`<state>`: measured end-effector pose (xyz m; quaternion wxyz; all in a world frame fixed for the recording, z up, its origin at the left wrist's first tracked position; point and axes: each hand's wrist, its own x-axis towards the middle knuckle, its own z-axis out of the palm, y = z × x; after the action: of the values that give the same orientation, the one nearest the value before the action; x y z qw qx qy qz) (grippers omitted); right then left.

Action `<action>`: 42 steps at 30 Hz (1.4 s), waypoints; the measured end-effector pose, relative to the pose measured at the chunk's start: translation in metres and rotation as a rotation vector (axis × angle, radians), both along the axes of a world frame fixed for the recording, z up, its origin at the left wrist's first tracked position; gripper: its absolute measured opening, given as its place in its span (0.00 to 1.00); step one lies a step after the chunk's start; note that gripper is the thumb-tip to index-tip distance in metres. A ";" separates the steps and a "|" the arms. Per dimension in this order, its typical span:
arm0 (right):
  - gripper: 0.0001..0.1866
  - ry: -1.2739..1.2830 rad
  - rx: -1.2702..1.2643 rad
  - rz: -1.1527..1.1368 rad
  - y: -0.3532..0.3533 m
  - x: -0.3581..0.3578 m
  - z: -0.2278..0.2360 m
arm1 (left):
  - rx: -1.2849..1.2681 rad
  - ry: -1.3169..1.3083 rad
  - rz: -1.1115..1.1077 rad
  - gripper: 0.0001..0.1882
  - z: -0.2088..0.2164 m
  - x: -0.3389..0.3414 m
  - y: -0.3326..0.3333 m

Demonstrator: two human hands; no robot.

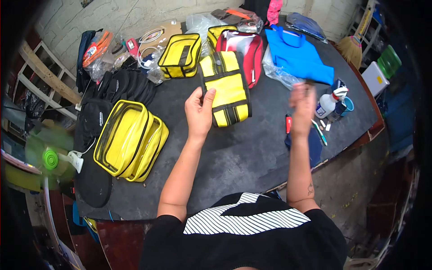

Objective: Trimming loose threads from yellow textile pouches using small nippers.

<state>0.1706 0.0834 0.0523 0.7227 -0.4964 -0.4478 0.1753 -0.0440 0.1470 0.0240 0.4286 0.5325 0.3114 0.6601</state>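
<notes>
My left hand (200, 110) grips the left edge of a yellow pouch (227, 90) with black straps and trim, thumb on its face, holding it up over the dark table. My right hand (303, 103) is raised to the right of the pouch, apart from it, and smeared by motion. Something small and dark shows at its fingertips, too blurred to name. Beneath that forearm lie a red-handled tool (288, 123) and dark blue cloth (315, 146). A yellow clear-fronted bag (121, 139) stands at the left; another yellow bag (180, 54) sits behind the pouch.
A red bag (254, 60) and a blue tote bag (299, 54) lie at the back. To the right stand a spray bottle (326, 105) and a light blue cup (348, 105), near a green pen (320, 132). Black bags (128, 85) pile up at left, above a clip-on fan (51, 158).
</notes>
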 end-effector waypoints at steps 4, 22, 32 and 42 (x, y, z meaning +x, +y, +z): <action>0.24 0.063 -0.162 0.373 0.015 -0.031 -0.047 | -0.051 0.021 -0.158 0.12 0.003 0.012 0.006; 0.22 0.288 0.052 0.439 0.027 -0.063 -0.013 | -0.101 -0.305 -0.144 0.11 0.015 -0.015 -0.006; 0.21 0.309 0.025 0.424 0.025 -0.064 -0.014 | 0.351 0.619 0.411 0.02 0.026 0.001 -0.026; 0.21 0.324 0.038 0.399 0.026 -0.059 -0.013 | -0.015 -0.017 0.023 0.07 0.015 0.002 -0.020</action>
<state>0.1116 0.1099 0.0389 0.7451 -0.3500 -0.4186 0.3834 -0.0419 0.1271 0.0390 0.4279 0.5199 0.3188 0.6671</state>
